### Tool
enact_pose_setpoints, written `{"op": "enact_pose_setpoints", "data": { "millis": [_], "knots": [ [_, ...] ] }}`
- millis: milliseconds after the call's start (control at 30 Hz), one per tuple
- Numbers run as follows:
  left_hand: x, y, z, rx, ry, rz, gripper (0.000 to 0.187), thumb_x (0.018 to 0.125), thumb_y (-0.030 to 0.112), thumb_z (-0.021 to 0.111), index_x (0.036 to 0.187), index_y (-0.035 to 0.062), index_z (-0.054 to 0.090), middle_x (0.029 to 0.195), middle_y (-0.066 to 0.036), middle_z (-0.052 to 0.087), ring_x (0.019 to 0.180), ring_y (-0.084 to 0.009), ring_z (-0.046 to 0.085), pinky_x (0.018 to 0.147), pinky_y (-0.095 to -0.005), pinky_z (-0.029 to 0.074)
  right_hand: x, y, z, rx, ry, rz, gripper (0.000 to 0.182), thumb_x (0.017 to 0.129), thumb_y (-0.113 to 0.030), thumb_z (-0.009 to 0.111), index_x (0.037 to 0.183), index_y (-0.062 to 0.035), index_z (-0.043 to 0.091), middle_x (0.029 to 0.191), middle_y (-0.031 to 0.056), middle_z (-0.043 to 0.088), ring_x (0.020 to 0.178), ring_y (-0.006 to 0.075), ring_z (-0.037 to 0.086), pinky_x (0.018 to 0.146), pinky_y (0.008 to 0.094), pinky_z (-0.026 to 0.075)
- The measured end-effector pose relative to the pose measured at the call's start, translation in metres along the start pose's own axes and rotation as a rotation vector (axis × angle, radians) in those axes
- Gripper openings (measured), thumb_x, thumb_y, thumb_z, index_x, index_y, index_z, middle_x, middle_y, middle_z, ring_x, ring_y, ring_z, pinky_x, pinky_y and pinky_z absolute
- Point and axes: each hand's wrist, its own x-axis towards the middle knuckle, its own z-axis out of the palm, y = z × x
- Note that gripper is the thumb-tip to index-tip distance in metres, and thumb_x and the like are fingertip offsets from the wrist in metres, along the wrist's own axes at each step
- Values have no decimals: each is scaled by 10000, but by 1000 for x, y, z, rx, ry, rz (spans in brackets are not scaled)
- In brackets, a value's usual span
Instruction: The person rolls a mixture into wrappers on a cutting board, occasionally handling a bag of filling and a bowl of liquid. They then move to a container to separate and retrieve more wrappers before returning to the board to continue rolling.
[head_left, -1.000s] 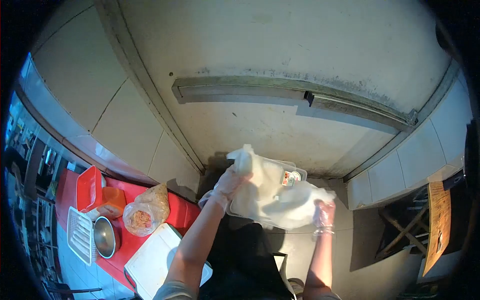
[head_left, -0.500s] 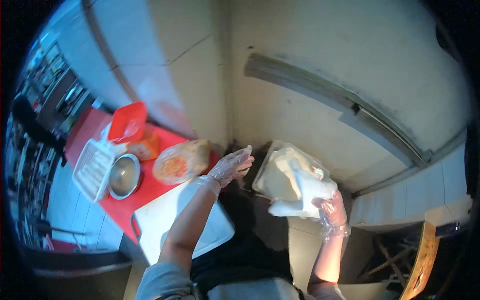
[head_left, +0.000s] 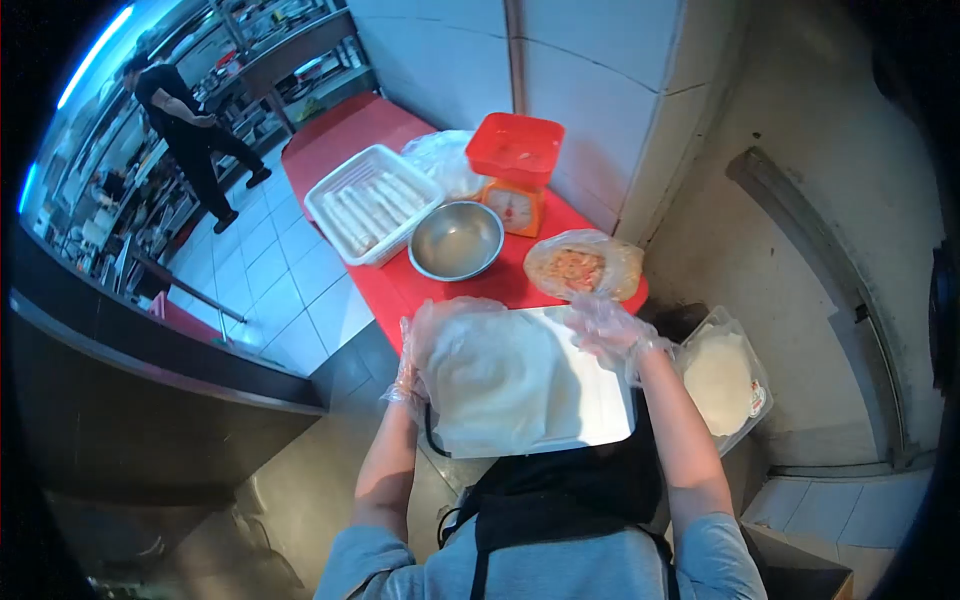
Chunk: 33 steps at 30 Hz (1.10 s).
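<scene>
A thin white wrapper sheet (head_left: 490,380) lies spread over the left and middle of the white cutting board (head_left: 598,400). My left hand (head_left: 415,352), in a clear plastic glove, holds the sheet at its left edge; its fingertips are partly lost in the glove and wrapper. Over the board's right far side, my gloved right hand (head_left: 608,332) is open, fingers spread, with nothing in it. Just beyond it sits a plastic bag of orange shredded filling (head_left: 580,270). To the right stands a clear tub with a stack of round white wrappers (head_left: 718,380).
On the red table (head_left: 345,130) stand a metal bowl (head_left: 456,242), a white basket of rolls (head_left: 372,208) and an orange scale (head_left: 512,208) with a red pan (head_left: 515,148). A wall borders the right side. A person (head_left: 185,130) in dark clothes stands far left.
The wrapper sheet has gone from my right hand above the tub to the cutting board. My left hand now holds its left edge, and my right hand has let go. The view has swung left.
</scene>
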Motion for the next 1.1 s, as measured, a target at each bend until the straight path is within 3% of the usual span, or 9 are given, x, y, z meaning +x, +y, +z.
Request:
{"op": "enact_pose_setpoints", "data": {
  "millis": [67,133,300,467,600,767,900,1000,1100],
  "knots": [
    [-5,3,-26,-122,-68,-73,907,896,799,348,1509,131,375,1460,-148,480,1302,-290,502,1095,-436,408,4,1,20,-524,79,61,680,829,-391,769,1321,19,539,1173,166,646,1115,241,631,891,362,538],
    [-11,9,-43,-300,-224,-202,849,927,734,410,1500,107,388,1467,-152,477,1300,-285,507,1102,-446,408,-14,25,43,-392,160,22,650,824,-442,754,1243,26,587,1080,219,670,1067,286,649,885,409,529],
    [-3,5,-41,-51,-91,-107,556,957,418,591,1346,25,536,1281,-128,623,1146,-258,619,972,-417,515,-13,47,86,-887,326,-83,539,712,-405,809,1032,-15,619,926,200,677,837,352,656,779,448,527],
    [14,6,-50,122,83,-176,455,933,294,654,1279,6,586,1176,-102,675,1026,-238,665,893,-391,552,28,150,82,-240,311,-262,309,717,-312,784,787,-29,681,735,169,638,693,321,608,674,430,491],
    [-8,29,-32,176,203,-145,457,958,297,615,1310,8,572,1256,-113,640,1092,-253,641,941,-396,536,-18,55,37,-561,149,-21,313,786,-305,767,925,-44,665,905,123,668,852,288,641,784,409,520],
    [11,11,-72,-228,13,-31,460,994,272,568,1377,22,522,1349,-121,590,1181,-275,603,1017,-445,500,-44,97,-17,419,268,91,379,811,-279,781,1047,-39,606,966,45,631,956,216,606,896,398,501],
    [14,-8,-100,-283,-74,-48,539,973,275,618,1423,18,469,1368,-111,571,1198,-263,590,1036,-459,486,-45,71,14,158,525,-224,364,843,-70,702,1193,-36,609,1182,116,614,1156,207,549,1055,359,417],
    [9,-22,-104,391,-45,157,584,958,302,637,1432,16,453,1378,-111,562,1219,-284,578,1046,-486,477,-52,48,7,-271,259,-241,387,850,2,646,1235,-18,611,1171,70,627,1123,195,582,1018,350,453],
    [-32,20,-1,175,117,53,635,945,353,646,1450,35,431,1407,-117,537,1240,-318,563,1052,-518,468,-55,47,-8,-127,89,-56,471,840,67,567,1291,-52,629,1200,95,637,1129,153,573,1001,310,442]
  ]
}}
